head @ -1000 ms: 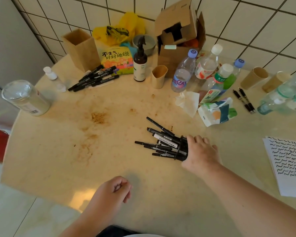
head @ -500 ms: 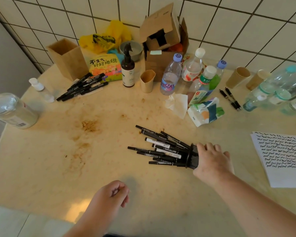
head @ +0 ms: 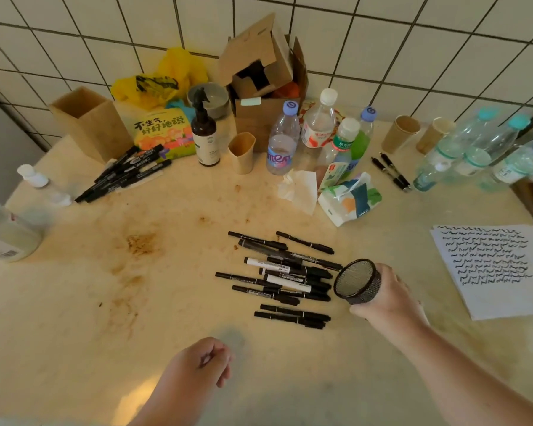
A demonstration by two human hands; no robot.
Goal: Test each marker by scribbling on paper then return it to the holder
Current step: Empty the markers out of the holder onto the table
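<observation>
My right hand (head: 388, 298) grips a black mesh holder (head: 358, 281), tipped on its side with its empty mouth facing left. Several black markers (head: 285, 276) lie spilled in a loose pile on the table just left of the holder's mouth. A white sheet of paper (head: 496, 269) covered with black scribbles lies at the right. My left hand (head: 199, 368) hovers near the front edge, fingers curled, holding nothing. A second bunch of black markers (head: 126, 172) lies at the back left.
Along the tiled wall stand a wooden box (head: 90, 124), a brown pump bottle (head: 205, 136), cardboard boxes (head: 263, 84), paper cups (head: 242, 152) and several plastic bottles (head: 282, 142). A tissue pack (head: 350, 199) and two pens (head: 391, 172) lie behind the pile. A jar (head: 3, 233) stands far left.
The markers have slid out of the tipped holder onto the table. My right hand has drawn the emptied holder back to the right and lifted its mouth.
</observation>
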